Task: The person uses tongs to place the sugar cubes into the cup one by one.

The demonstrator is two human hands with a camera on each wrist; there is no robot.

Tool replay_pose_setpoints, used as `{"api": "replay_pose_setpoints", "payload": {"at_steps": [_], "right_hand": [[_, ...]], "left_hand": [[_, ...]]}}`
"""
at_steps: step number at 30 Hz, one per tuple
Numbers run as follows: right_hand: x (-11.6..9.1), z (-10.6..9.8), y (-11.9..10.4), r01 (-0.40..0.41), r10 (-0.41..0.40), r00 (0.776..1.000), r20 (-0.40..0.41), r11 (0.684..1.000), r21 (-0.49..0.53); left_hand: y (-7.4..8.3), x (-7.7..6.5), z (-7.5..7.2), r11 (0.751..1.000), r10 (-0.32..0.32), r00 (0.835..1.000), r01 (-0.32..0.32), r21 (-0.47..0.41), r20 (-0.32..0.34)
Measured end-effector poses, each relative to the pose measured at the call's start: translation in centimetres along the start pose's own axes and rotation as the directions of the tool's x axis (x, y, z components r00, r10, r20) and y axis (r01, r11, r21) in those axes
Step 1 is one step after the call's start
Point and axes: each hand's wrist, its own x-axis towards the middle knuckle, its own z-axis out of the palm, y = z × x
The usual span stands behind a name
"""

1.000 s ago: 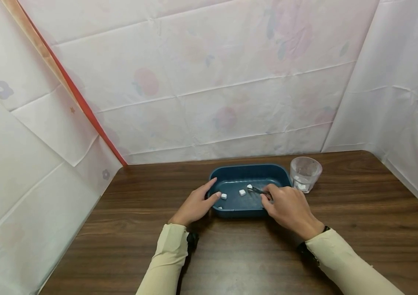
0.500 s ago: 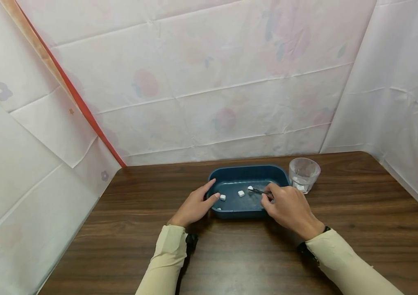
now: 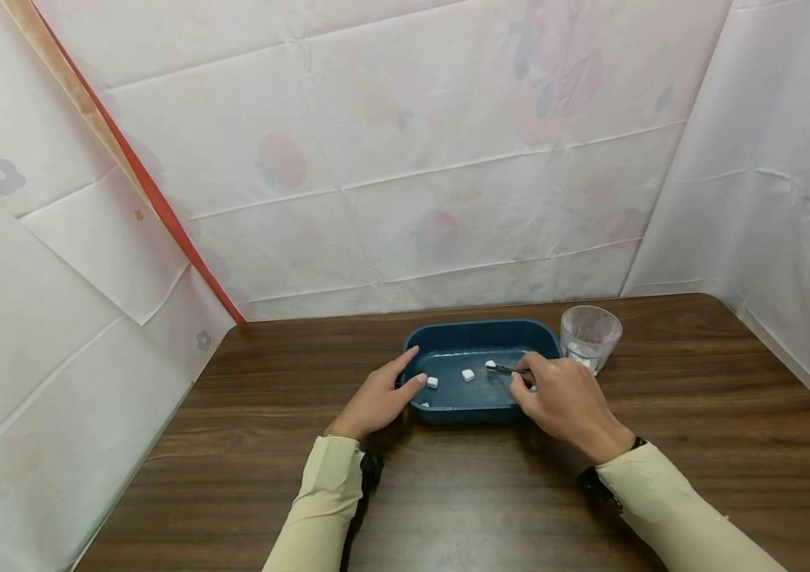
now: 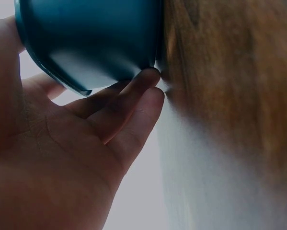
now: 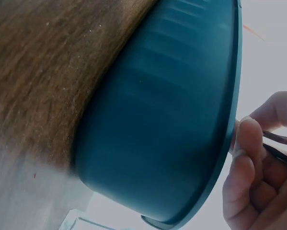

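Observation:
My right hand (image 3: 564,397) pinches dark tweezers (image 3: 508,369) over a blue tray (image 3: 472,415). At the tweezers' tips is a small white cube (image 3: 490,365); whether it is clamped cannot be made out. Another white cube (image 3: 468,375) lies on the tray floor, with a third cube (image 3: 433,383) beside my left thumb. My left hand (image 3: 379,395) holds the tray's left end, thumb over the rim. In the left wrist view, its fingers (image 4: 126,112) bear against the outer wall. The right wrist view has both tweezer arms (image 5: 280,155) between thumb and fingers.
A clear glass (image 3: 592,334) with white pieces inside stands just right of the tray, behind my right hand. Brown wood-grain table (image 3: 269,461) lies around them. White patterned sheets (image 3: 405,159) hang along the table's back and sides.
My right hand has shifted slightly right, and the tweezers' tips and the cube at them have moved a little right with it. The left hand stays on the tray.

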Motion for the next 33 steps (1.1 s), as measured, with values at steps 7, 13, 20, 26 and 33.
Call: {"api": "replay_pose_setpoints", "payload": {"at_steps": [7, 13, 20, 26, 33], "right_hand": [[0.01, -0.13, 0.0, -0.001, 0.001, 1.0, 0.003, 1.0, -0.002], [0.08, -0.3, 0.05, 0.0, 0.0, 1.0, -0.003, 1.0, 0.007], [0.08, -0.48, 0.06, -0.001, 0.001, 1.0, 0.0, 1.0, 0.019], [-0.03, -0.73, 0.11, -0.015, 0.015, 1.0, 0.01, 1.0, 0.026], [0.03, -0.89, 0.16, -0.015, 0.015, 1.0, 0.001, 1.0, 0.025]], "left_hand": [[-0.05, -0.02, -0.03, 1.0, -0.011, 1.0, 0.011, 0.012, 0.003], [-0.18, 0.13, -0.03, 1.0, -0.02, 1.0, 0.02, 0.017, 0.001], [-0.12, 0.15, 0.02, 1.0, -0.019, 1.0, 0.019, 0.018, 0.001], [0.13, -0.02, 0.11, 1.0, -0.008, 1.0, 0.008, 0.004, 0.001], [0.02, -0.05, 0.1, 1.0, -0.014, 1.0, 0.014, -0.004, -0.005]]}}
